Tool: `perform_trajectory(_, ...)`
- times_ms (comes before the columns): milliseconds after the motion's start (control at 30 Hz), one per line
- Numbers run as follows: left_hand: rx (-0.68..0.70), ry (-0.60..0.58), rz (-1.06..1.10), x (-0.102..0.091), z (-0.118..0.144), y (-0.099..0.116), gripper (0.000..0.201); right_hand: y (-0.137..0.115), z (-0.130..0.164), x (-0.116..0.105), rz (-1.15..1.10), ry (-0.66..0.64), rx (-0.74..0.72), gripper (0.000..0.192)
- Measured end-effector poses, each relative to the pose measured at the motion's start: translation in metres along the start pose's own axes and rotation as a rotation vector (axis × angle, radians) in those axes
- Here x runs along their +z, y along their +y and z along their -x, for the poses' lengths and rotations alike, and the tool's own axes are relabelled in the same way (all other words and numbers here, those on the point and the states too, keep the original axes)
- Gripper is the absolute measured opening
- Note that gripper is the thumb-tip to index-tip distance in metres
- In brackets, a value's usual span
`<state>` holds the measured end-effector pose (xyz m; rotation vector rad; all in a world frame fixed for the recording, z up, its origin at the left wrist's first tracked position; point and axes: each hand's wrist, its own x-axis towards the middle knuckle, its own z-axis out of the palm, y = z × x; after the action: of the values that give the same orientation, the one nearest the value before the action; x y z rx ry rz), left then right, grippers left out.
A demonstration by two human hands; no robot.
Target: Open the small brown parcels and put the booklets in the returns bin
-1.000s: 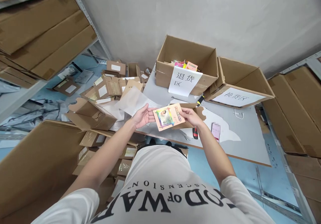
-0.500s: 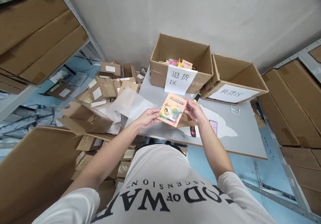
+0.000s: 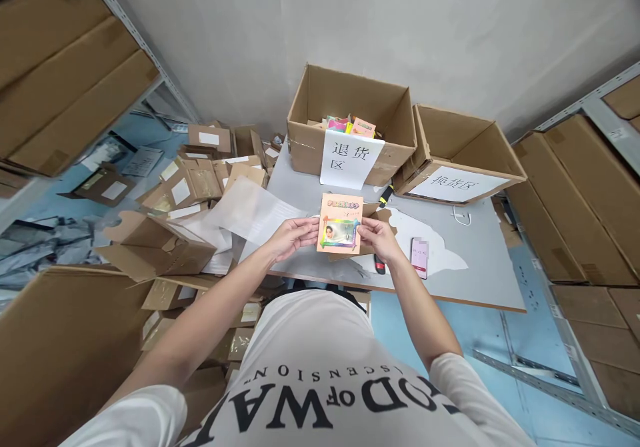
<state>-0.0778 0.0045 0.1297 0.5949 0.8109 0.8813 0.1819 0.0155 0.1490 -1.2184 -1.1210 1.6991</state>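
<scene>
A thin peach-coloured book (image 3: 340, 213) with a rainbow-framed picture on its cover is held up over the grey table (image 3: 493, 260). My left hand (image 3: 294, 237) pinches its left edge, and my right hand (image 3: 380, 235) grips the right edge. The cover faces me, nearly upright in view. Behind the book, partly hidden, lies a small cardboard box (image 3: 383, 216). Close to my right hand are a red-and-black tool handle (image 3: 379, 265) and a black-and-yellow handle (image 3: 386, 196). A phone (image 3: 419, 258) with a lit screen lies further right.
At the table's back stand a carton (image 3: 305, 152) with a paper sign, holding several colourful books, and a second signed carton (image 3: 470, 137). Clear plastic wrap (image 3: 250, 210) lies left. Opened small boxes (image 3: 200, 183) pile up beyond it. Shelves with large cartons (image 3: 600, 193) flank both sides.
The book has turned from a tilt to nearly straight, its cover squarer to me. Both hands keep hold of its edges. The view has shifted slightly right.
</scene>
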Motion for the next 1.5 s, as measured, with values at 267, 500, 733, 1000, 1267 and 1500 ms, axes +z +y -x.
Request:
perform_trajectory(267,0.025,-0.009,-0.003,0.011,-0.012,-0.005,0.037,-0.002,-0.001,0.001,0.102,-0.061,0.016,0.056)
perform_trajectory(500,0.029,-0.025,0.001,0.012,-0.015,-0.003,0.040,-0.061,0.058,0.011,0.240,0.097,-0.510,0.056)
perform_trajectory(733,0.046,0.010,-0.003,0.011,-0.022,-0.003,0.041,-0.122,0.147,0.045,0.233,-0.528,-0.670,0.033)
perform_trajectory(1000,0.072,0.024,-0.020,0.013,-0.020,-0.002,0.039,-0.101,0.079,0.034,0.406,-0.240,-0.618,0.059)
perform_trajectory(1267,0.063,-0.032,-0.008,0.014,-0.019,0.000,0.043,-0.014,-0.020,0.002,0.239,-0.031,-0.140,0.078)
perform_trajectory(1500,0.097,-0.006,-0.043,0.013,-0.024,-0.004,0.043,-0.005,-0.017,0.001,0.022,-0.162,0.044,0.043)
